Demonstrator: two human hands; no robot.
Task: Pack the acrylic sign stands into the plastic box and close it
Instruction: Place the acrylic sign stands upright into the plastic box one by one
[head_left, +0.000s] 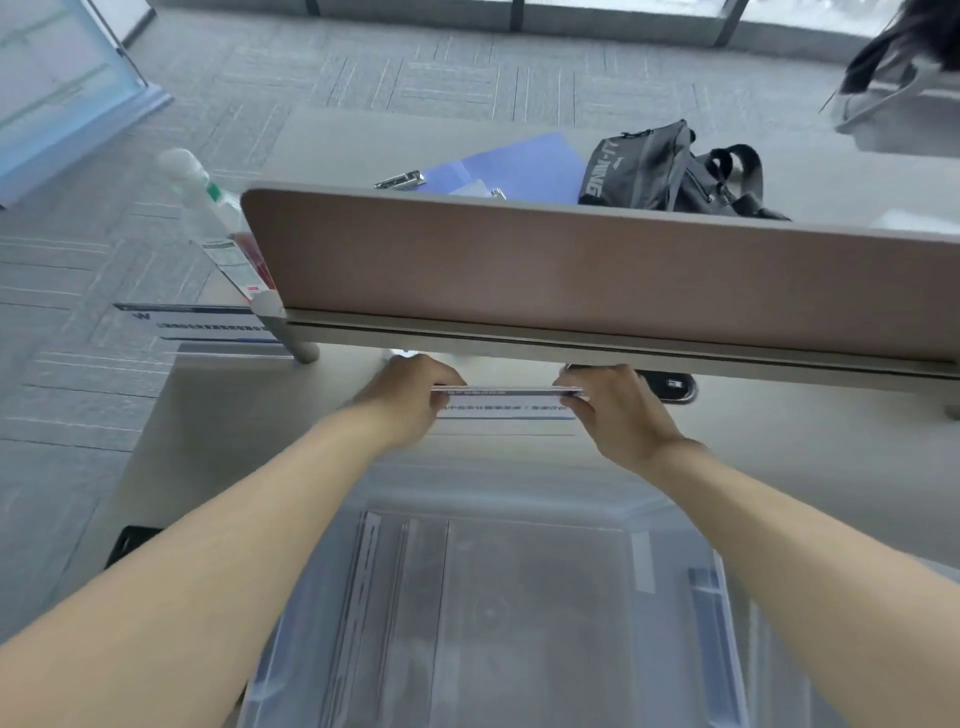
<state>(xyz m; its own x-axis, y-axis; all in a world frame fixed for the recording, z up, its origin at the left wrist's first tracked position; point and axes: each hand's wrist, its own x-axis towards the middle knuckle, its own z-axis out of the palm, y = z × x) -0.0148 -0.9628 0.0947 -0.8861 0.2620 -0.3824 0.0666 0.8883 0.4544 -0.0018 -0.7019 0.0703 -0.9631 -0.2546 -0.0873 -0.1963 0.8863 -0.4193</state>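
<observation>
Above one plastic box (519, 597), two hands' fingers (441, 387) pinching one sign stand (506, 402).

Translucent plastic box (519, 597), matt brown divider (571, 270)

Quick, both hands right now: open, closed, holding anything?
Left hand: closed on the left end of the acrylic sign stand.
Right hand: closed on its right end.
</observation>
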